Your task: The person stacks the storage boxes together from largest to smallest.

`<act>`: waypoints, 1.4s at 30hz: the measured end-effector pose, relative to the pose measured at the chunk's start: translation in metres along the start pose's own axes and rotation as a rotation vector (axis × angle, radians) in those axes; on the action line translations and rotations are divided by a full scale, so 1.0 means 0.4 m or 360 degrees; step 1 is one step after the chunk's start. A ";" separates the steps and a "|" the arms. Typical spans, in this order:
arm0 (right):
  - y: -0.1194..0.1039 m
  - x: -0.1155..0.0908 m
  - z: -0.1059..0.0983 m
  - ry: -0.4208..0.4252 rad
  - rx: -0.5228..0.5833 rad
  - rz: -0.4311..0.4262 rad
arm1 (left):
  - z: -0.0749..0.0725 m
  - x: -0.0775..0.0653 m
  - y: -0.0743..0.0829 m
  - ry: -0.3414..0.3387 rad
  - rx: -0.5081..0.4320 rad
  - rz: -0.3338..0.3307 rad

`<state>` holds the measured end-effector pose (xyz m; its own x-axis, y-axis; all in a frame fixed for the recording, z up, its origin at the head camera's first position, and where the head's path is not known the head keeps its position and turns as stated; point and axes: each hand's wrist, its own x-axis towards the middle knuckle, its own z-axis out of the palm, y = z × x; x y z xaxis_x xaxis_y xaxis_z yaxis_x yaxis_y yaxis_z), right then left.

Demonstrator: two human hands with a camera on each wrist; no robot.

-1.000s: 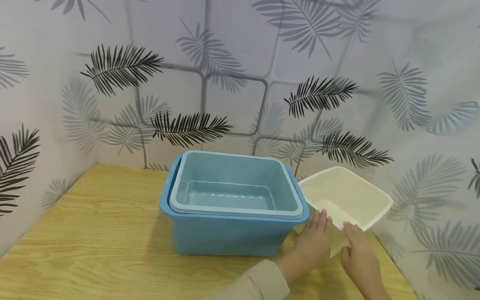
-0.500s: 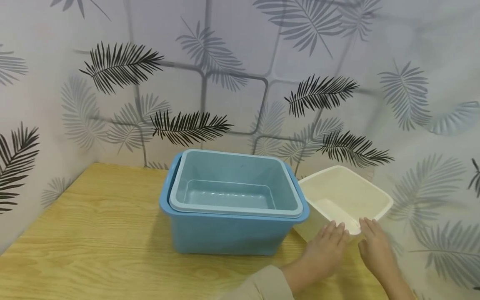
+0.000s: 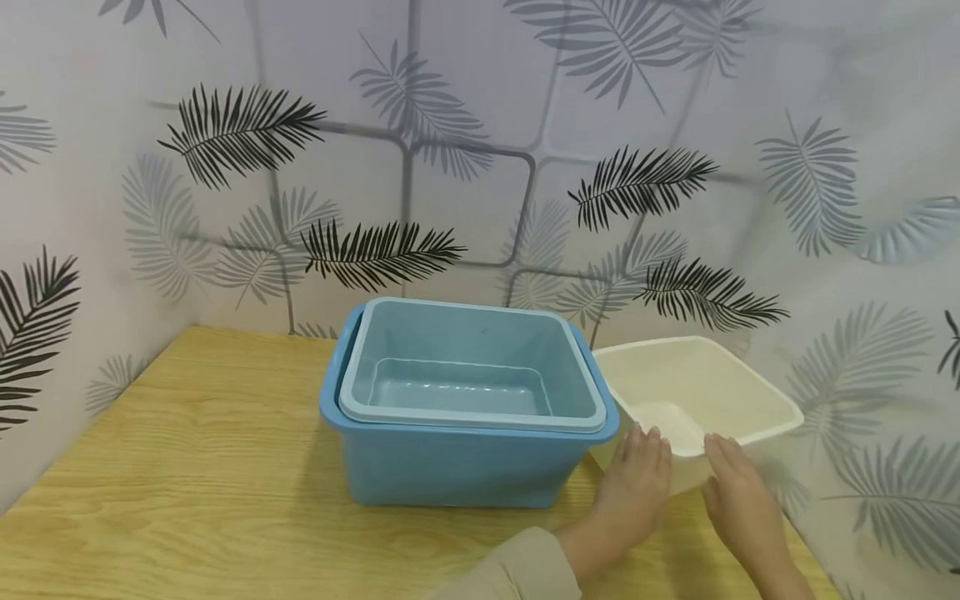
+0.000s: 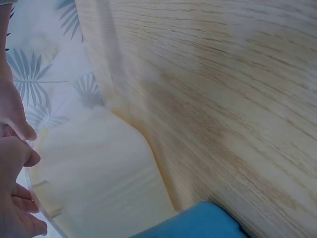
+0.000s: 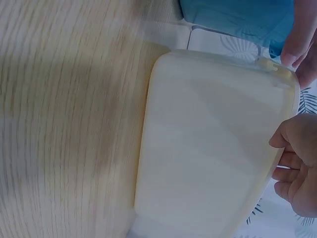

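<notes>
A cream plastic bin (image 3: pixel 712 375) stands at the right of the table, its near side turned toward me. My left hand (image 3: pixel 633 492) grips the near rim at its left part, fingers over the edge. Just to the right my right hand (image 3: pixel 742 500) holds the same rim. In the right wrist view the right hand's thumb (image 5: pixel 280 138) lies on the bin's outer wall while its fingers curl past the rim. The left wrist view catches my left hand (image 4: pixel 17 193) at the rim, thumb and fingers bent.
Left of the cream bin, close against it, stands a blue bin (image 3: pixel 457 467) with a lighter blue bin (image 3: pixel 465 333) nested inside, slightly tilted. The wood-grain table (image 3: pixel 187 467) meets a leaf-patterned wall covering (image 3: pixel 480 217) behind and at the right.
The cream bin has turned, its right corner shifting right and its near rim swinging to face me. Both hands went right along the rim, then back left. The blue bins stay put.
</notes>
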<state>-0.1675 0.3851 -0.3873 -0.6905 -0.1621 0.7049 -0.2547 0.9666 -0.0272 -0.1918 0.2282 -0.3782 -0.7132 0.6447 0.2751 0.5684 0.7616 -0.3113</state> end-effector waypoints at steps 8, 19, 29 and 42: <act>-0.052 0.009 0.002 0.0121 -0.0073 -0.0085 | 0.002 -0.003 -0.019 0.0086 0.0028 -0.0176; -0.080 0.001 -0.002 0.0074 0.0039 -0.0025 | 0.012 0.009 -0.023 -0.0008 0.0029 -0.0176; 0.073 -0.059 -0.043 -0.0220 0.0030 0.0332 | 0.028 0.003 -0.025 0.0106 -0.0009 0.0014; 0.043 -0.066 -0.056 0.0006 -0.0028 0.0256 | 0.023 0.012 -0.049 0.0200 0.0294 0.0016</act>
<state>-0.1387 0.4103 -0.3906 -0.7190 -0.0046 0.6950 -0.1292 0.9834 -0.1272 -0.2100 0.2159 -0.3790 -0.6448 0.6640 0.3786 0.4820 0.7376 -0.4728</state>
